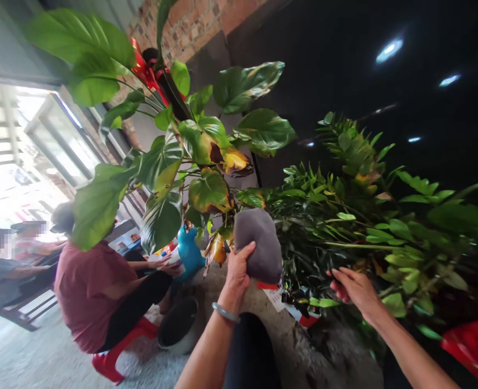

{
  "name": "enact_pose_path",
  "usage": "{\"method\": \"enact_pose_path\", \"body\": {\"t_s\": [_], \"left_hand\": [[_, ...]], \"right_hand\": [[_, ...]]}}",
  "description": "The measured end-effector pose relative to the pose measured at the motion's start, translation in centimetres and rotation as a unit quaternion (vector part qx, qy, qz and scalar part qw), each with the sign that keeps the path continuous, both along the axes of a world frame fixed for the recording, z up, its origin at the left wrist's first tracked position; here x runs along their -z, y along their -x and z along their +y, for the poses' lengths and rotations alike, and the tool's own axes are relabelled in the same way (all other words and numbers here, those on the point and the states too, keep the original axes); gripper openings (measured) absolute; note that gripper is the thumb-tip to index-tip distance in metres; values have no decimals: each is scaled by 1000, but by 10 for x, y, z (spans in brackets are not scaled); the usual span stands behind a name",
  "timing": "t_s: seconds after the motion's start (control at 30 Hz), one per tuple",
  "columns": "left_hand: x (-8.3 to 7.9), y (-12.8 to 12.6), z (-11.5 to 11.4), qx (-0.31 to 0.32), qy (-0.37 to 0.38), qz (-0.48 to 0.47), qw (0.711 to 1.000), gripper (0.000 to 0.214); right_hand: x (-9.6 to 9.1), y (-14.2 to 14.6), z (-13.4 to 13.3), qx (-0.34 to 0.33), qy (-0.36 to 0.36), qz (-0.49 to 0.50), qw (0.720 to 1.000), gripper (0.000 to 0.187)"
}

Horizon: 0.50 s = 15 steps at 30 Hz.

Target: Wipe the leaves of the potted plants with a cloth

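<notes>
My left hand [238, 270] grips a rounded, smooth grey object [258, 246] by its left edge, thumb on the near face. It could be a folded cloth or a pad; I cannot tell which. A bracelet [225, 312] circles that wrist. To the right, my right hand [351, 289] has its fingers pinched together beside the low leaves of a bushy green plant [336, 205]. Whatever lies between those fingertips is too small to make out. Behind the grey object rises a tall broad-leaved plant [206, 189], several of its lower leaves yellow and brown.
A person in a dark pink shirt [88, 286] sits on a red stool [129, 346] at the left. Near them stand a dark bucket [179, 327] and a blue object [190, 251]. Other seated people are farther left. A glossy black panel [324, 70] backs the plants; something red [472, 346] lies lower right.
</notes>
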State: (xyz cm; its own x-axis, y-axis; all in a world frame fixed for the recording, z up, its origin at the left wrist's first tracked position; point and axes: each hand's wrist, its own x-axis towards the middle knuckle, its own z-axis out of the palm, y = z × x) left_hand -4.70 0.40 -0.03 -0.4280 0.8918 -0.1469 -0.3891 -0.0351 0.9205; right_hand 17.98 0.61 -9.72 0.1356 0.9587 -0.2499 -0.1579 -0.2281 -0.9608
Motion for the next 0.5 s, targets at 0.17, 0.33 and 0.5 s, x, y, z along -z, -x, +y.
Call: {"method": "enact_pose_path", "body": {"t_s": [0.17,0.33,0.5], "left_hand": [[54,-16,-32,127,139,27,982,24],[38,-8,-39,133,85,15,987,29],[-1,-6,-11,19,-28,-4,999,33]], "right_hand": [[2,-5,0,2,14,-11,1000,22],[5,-10,2,4,10,-7,1000,22],[8,-5,3,-2,-17,8,1000,29]]}}
